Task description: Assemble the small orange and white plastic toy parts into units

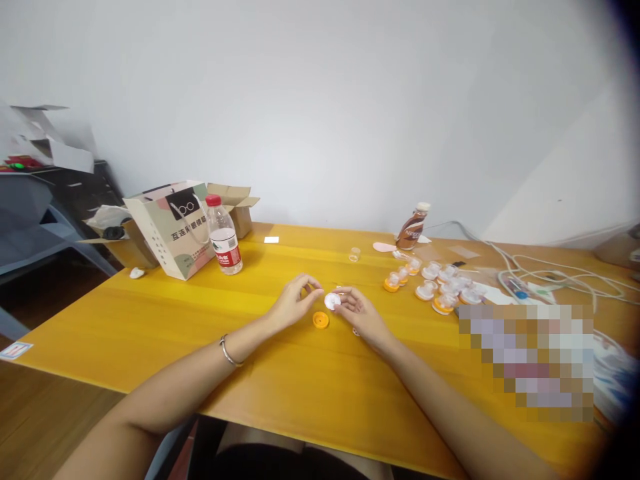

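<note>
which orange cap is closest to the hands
The lone orange cap between the left hand and right hand; the other orange caps carry white parts, off to the right.

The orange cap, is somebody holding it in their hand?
No, the orange cap lies on the table, between the left hand and right hand, not held by either.

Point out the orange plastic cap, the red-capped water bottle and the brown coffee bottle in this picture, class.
orange plastic cap (321, 320), head view, on its upper face
red-capped water bottle (227, 250), head view, on its label
brown coffee bottle (413, 230), head view, on its label
</note>
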### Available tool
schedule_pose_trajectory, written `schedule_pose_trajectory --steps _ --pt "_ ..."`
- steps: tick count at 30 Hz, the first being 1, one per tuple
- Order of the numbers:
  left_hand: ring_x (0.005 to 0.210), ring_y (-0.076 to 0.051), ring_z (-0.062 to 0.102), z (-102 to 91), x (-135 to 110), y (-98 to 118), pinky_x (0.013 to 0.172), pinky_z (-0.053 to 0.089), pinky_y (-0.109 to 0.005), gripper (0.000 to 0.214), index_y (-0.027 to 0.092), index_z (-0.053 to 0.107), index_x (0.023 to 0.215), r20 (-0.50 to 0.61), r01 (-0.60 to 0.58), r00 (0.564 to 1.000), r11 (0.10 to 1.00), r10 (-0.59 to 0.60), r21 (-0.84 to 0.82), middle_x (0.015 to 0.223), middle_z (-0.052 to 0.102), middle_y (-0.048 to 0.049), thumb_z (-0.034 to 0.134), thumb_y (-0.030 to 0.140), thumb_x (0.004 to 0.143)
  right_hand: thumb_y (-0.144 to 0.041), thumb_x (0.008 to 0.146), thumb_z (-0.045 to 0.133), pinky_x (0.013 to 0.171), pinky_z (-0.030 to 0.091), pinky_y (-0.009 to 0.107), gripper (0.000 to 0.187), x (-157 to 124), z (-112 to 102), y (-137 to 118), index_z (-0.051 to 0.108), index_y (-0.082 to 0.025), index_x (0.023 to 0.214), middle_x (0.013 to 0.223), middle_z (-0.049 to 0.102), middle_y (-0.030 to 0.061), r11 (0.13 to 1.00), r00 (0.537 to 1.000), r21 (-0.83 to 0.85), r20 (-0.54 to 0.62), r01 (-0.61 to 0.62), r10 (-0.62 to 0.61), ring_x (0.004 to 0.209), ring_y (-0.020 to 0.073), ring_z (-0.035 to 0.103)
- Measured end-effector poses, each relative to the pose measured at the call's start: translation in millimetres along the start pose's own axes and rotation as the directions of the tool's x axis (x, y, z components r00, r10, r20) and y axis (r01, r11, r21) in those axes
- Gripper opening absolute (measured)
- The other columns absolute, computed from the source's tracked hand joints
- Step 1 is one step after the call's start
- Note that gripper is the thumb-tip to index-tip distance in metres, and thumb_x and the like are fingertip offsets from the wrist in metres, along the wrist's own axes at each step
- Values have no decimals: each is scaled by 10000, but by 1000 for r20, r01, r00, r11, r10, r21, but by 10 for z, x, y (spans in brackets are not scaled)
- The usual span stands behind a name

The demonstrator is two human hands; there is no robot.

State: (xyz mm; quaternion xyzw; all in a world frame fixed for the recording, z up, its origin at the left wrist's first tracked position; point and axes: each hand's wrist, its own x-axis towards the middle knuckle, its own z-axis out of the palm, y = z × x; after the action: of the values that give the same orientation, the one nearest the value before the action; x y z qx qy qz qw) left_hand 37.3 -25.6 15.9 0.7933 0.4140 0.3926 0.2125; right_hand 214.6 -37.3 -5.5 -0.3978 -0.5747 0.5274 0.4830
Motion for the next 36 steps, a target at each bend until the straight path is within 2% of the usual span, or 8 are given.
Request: schedule_pose_trajectory --steps 3,6,8,11,19,29,32,36 --pt "769 -115 503 -59 -14 -13 710 390 -224 240 164 524 918 177 -40 984 998 32 42 867 557 -24 465 359 791 -274 609 645 753 419 302 335 31 -75 25 514 -220 912 789 609 5 999 996 32 -83 -24 27 749 132 565" --pt "901 -165 489 -89 -54 -20 789 383 -261 416 186 509 1022 350 -142 931 986 101 93 967 531 -47 572 431 691 -277 604 648 759 423 302 346 48 -106 49 523 -218 921 788 620 5 998 993 52 -119 -18 24 726 124 571" --pt "934 -183 479 -88 -75 -26 820 372 -278 457 194 509 1037 415 -196 900 973 131 118 981 520 -51 611 420 654 -279 599 652 759 425 301 350 59 -117 63 526 -214 919 775 622 2 998 991 55 -135 -9 17 709 119 575" --pt "895 -172 491 -81 -77 -50 805 379 -270 342 190 534 985 460 -234 876 962 145 140 941 524 -46 590 341 683 -288 586 662 749 430 303 374 85 -149 80 526 -204 924 781 628 6 999 984 52 -176 1 8 706 122 578" --pt "866 -172 481 -74 -36 -181 802 383 -278 320 174 519 979 428 -242 892 953 145 183 912 510 -45 540 182 660 -311 550 685 757 428 306 423 152 -282 90 523 -204 926 877 624 31 998 939 31 -341 58 -44 794 144 571" --pt "901 -178 469 -86 -39 -212 843 373 -311 336 170 512 977 356 -215 922 966 154 141 922 498 -48 520 117 645 -283 567 681 808 410 318 414 156 -287 94 512 -203 936 870 620 25 997 940 19 -336 77 -67 776 130 566" --pt "876 -158 491 -50 -35 -229 828 390 -300 296 170 511 976 309 -164 941 985 139 54 938 510 -51 522 139 683 -278 567 681 808 413 317 411 149 -275 79 513 -201 934 871 619 28 997 943 13 -325 82 -74 768 128 567" --pt "899 -143 519 39 -19 -240 815 411 -287 297 165 469 1052 223 37 975 973 15 -228 1017 524 -79 502 230 764 -278 570 679 786 429 311 405 130 -217 68 520 -196 934 860 621 32 998 963 6 -266 55 -52 754 130 573"
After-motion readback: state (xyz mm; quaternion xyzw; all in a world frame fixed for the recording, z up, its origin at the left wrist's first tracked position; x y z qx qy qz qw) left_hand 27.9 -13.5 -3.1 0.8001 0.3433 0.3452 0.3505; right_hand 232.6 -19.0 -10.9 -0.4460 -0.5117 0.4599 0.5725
